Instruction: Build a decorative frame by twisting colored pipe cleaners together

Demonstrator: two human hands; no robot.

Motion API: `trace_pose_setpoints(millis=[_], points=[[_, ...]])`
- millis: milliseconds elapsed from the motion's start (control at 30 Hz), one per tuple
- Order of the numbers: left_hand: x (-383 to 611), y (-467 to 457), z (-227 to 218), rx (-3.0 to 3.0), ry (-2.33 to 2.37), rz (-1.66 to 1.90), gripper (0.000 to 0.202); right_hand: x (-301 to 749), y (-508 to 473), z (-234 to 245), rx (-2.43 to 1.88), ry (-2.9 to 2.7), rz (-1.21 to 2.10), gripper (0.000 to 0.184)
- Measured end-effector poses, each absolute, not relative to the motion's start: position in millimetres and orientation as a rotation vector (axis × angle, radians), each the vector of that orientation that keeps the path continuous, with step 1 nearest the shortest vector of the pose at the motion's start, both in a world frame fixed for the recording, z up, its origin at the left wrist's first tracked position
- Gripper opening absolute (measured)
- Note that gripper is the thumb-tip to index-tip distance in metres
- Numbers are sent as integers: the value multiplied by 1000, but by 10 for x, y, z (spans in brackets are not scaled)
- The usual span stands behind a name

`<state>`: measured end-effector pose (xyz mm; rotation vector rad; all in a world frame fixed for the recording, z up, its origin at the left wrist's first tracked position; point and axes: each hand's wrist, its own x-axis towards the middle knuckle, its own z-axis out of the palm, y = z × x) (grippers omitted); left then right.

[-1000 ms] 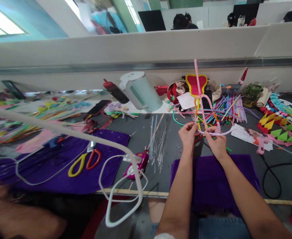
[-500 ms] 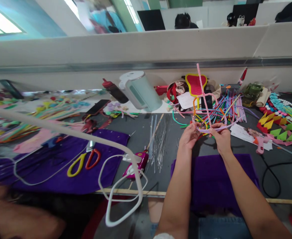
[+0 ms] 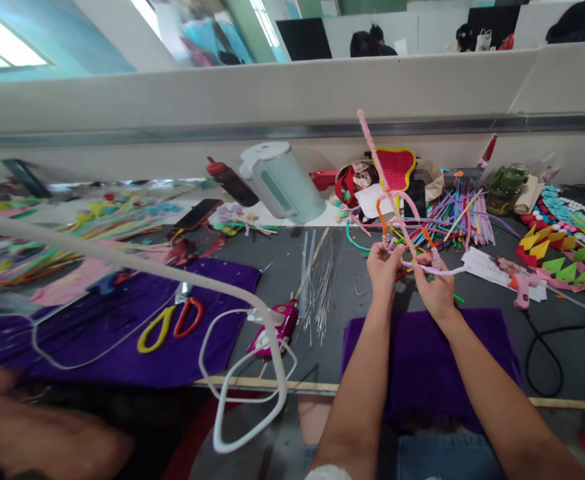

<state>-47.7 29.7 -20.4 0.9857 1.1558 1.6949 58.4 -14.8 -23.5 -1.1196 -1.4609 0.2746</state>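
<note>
Between my two hands is a frame of bent pipe cleaners [image 3: 395, 208], pink, orange and lilac, with one long pink stem rising up and to the left. My left hand [image 3: 384, 267] pinches the left part of its lilac lower loop. The fingers of my right hand [image 3: 432, 283] close on the same frame near the foot of the pink stem, and a lilac end sticks out to the right. Below my wrists a folded purple cloth [image 3: 422, 360] lies at the table edge. Behind the frame is a heap of loose coloured pipe cleaners [image 3: 465, 213].
A pink glue gun [image 3: 524, 288] with a black cord lies at right. Left of my arms are thin wires [image 3: 328, 287], a magenta device [image 3: 280, 327] and scissors [image 3: 188, 319]. A pale kettle [image 3: 292, 187] stands behind. A white tube [image 3: 172, 270] crosses the left; another person's arm [image 3: 37, 420] shows below.
The pipe-cleaner frame has turned, and its pink stem now leans left instead of standing nearly upright. My hands have come slightly closer together, still gripping it.
</note>
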Motion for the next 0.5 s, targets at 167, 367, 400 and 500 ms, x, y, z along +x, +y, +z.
trace_pose_setpoints(millis=[167,367,400,500], points=[[-547,296,-218,1271,1733,1660,26,545,-206,-183,-1059,-1648,89,14],[-561,237,-165,1248,1753,1708,15,562,-233,-143,-1006,-1730,11,19],[-561,232,-160,1181,1669,1751,15,566,-233,-147,-1021,-1736,18,20],[-573,243,-162,939,1360,1735,11,569,-231,-159,-1050,-1734,77,21]])
